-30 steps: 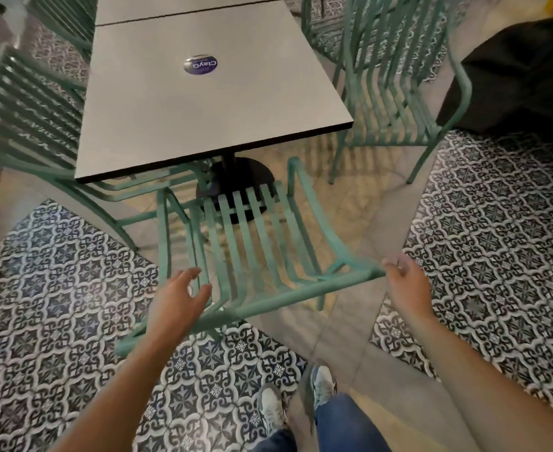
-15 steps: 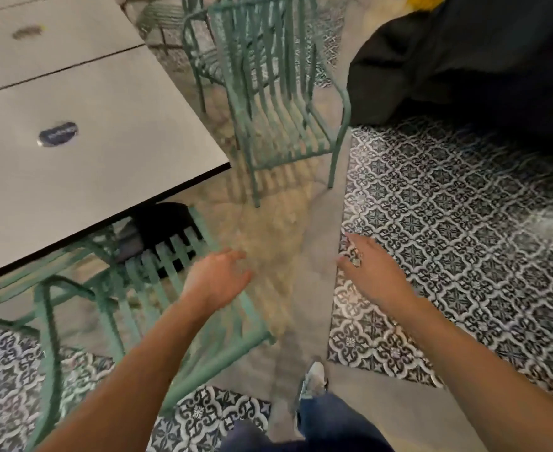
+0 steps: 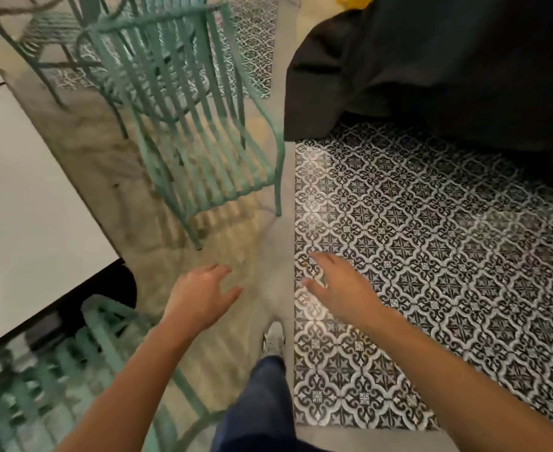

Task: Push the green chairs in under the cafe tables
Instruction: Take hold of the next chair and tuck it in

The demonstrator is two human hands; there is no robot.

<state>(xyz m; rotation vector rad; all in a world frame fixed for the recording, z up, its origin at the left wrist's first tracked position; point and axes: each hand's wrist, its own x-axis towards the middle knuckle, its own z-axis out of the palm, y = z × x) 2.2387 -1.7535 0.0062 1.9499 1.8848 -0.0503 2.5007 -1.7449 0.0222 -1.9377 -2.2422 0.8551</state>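
Now left hand, right hand outstretched, fingers spread, w/o grip

Patterned black-and-white floor tiles border beige paving; dark cloth drapes beyond.

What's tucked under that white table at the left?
Under the white table, a green chair sits partly pushed in, beside the table's dark base. The tabletop covers the front of the chair's seat and the rest of the base.

Both hands off the near chair, left hand, right hand now spread mid-air
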